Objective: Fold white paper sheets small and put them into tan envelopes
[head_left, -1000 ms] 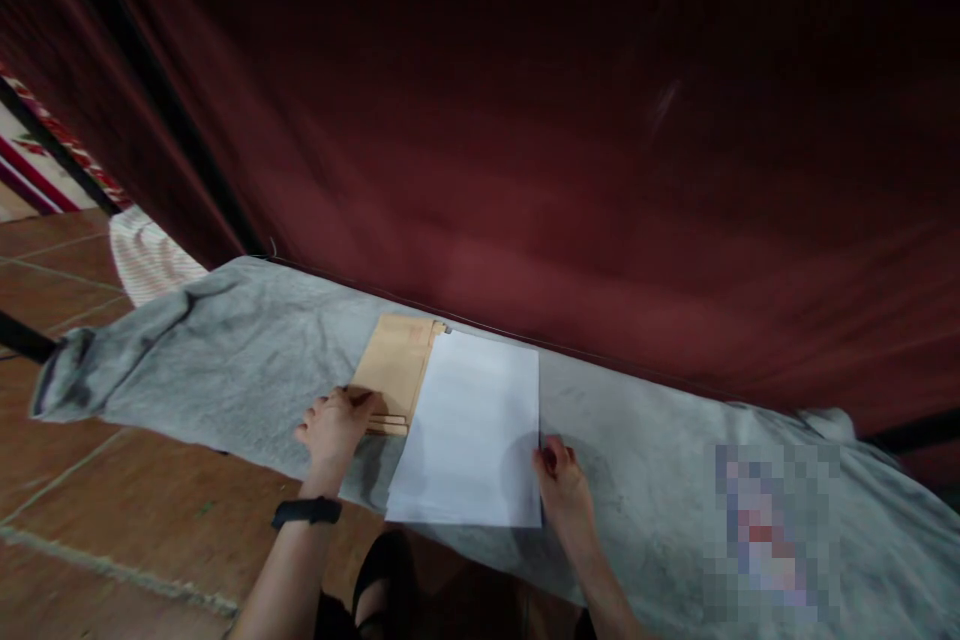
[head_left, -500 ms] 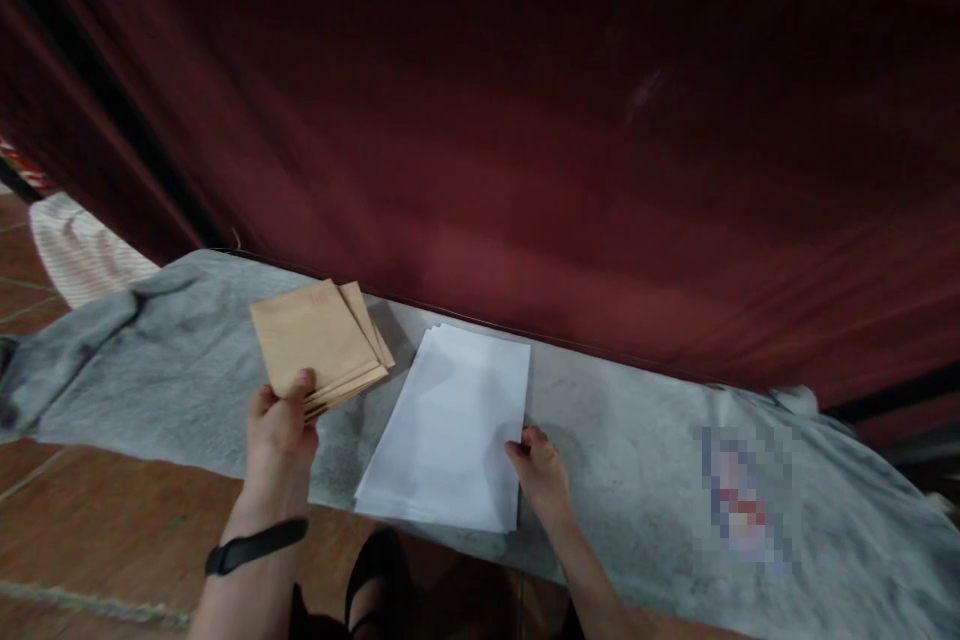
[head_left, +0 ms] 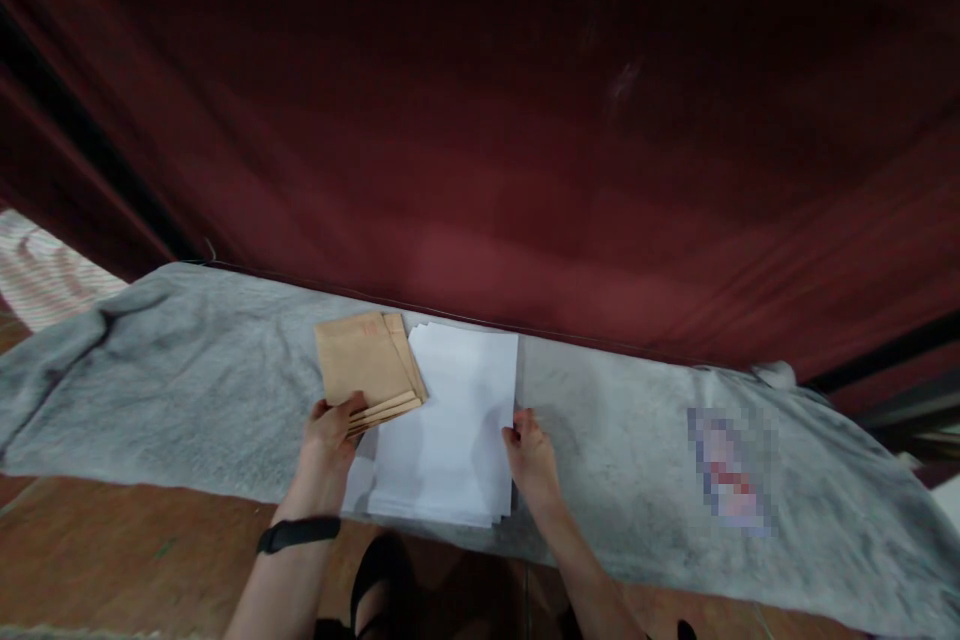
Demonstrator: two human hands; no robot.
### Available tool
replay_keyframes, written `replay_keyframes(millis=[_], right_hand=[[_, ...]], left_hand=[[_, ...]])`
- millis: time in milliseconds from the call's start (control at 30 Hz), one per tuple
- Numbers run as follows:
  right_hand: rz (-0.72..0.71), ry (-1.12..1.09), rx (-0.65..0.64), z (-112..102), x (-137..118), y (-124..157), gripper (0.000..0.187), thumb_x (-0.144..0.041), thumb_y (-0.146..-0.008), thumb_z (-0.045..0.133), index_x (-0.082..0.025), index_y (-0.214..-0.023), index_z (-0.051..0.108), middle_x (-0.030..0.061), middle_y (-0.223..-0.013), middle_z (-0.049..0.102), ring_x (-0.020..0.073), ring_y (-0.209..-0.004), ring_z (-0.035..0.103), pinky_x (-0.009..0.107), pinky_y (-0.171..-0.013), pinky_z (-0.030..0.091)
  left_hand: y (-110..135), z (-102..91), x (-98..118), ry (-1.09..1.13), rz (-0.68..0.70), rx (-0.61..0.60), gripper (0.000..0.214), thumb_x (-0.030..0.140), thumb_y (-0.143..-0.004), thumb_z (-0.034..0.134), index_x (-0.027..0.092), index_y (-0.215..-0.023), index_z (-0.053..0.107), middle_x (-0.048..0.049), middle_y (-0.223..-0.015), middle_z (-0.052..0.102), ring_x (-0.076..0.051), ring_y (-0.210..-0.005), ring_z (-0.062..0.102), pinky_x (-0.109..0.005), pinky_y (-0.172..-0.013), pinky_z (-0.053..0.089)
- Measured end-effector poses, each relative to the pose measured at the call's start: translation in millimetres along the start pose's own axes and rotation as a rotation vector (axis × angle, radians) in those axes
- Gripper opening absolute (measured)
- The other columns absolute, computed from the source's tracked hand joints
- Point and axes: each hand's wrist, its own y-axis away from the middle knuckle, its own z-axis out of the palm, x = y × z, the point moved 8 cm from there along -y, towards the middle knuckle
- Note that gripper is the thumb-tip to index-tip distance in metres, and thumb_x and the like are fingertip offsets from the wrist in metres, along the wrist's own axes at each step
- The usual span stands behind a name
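Observation:
My left hand (head_left: 330,430) is closed around a fanned bundle of brown paper envelopes (head_left: 364,360), thumb on top. The bundle covers the left part of a stack of white paper sheets (head_left: 450,420), whose edges do not line up. At the stack's right edge, my right hand (head_left: 531,445) has its fingers curled and pinching the paper; how many sheets they grip I cannot make out. A dark band (head_left: 300,533) circles my left wrist.
The paper lies on a grey cloth (head_left: 600,460) spread over a long low surface. A dark red curtain (head_left: 487,170) hangs right behind it. A blurred-out item (head_left: 727,470) lies to the right. Tiled floor (head_left: 135,540) shows in front, with striped fabric (head_left: 45,270) at far left.
My left hand has brought the envelopes rightward, over the left part of the paper stack. Some sheets have shifted, leaving the stack more staggered. My right hand stays at its right edge.

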Motion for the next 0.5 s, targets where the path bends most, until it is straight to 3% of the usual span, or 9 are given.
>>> replay_keyframes(millis=[167, 367, 500], right_hand=[[-0.037, 0.064, 0.015, -5, -2, 3, 0.018, -0.018, -0.092, 0.047, -0.022, -0.088, 0.065, 0.0039, -0.080, 0.073, 0.0192, -0.073, 0.070, 0.025, -0.067, 0.044], [-0.050, 0.038, 0.034, -16, 8, 0, 0.026, -0.016, -0.093, 0.044, -0.021, -0.084, 0.068, 0.0056, -0.081, 0.074, 0.0191, -0.076, 0.070, 0.025, -0.069, 0.045], [-0.058, -0.013, 0.030, -17, 12, -4, 0.021, -0.023, -0.092, 0.048, -0.021, -0.085, 0.067, 0.0027, -0.077, 0.073, 0.0177, -0.072, 0.070, 0.023, -0.065, 0.046]], left_hand=[[3, 1.9, -9, 0.085, -0.096, -0.011, 0.024, 0.005, -0.060, 0.066, 0.020, -0.071, 0.051, 0.0055, -0.060, 0.058, -0.012, -0.049, 0.057, -0.025, -0.050, 0.050], [1, -1.0, -13, 0.105, -0.103, -0.005, 0.027, 0.005, -0.056, 0.069, 0.019, -0.071, 0.052, 0.0065, -0.058, 0.058, -0.012, -0.048, 0.057, -0.024, -0.048, 0.048], [0, 0.1, -16, 0.115, -0.109, -0.019, 0.026, 0.006, -0.056, 0.070, 0.019, -0.070, 0.053, 0.0059, -0.058, 0.059, -0.012, -0.048, 0.057, -0.024, -0.048, 0.048]])
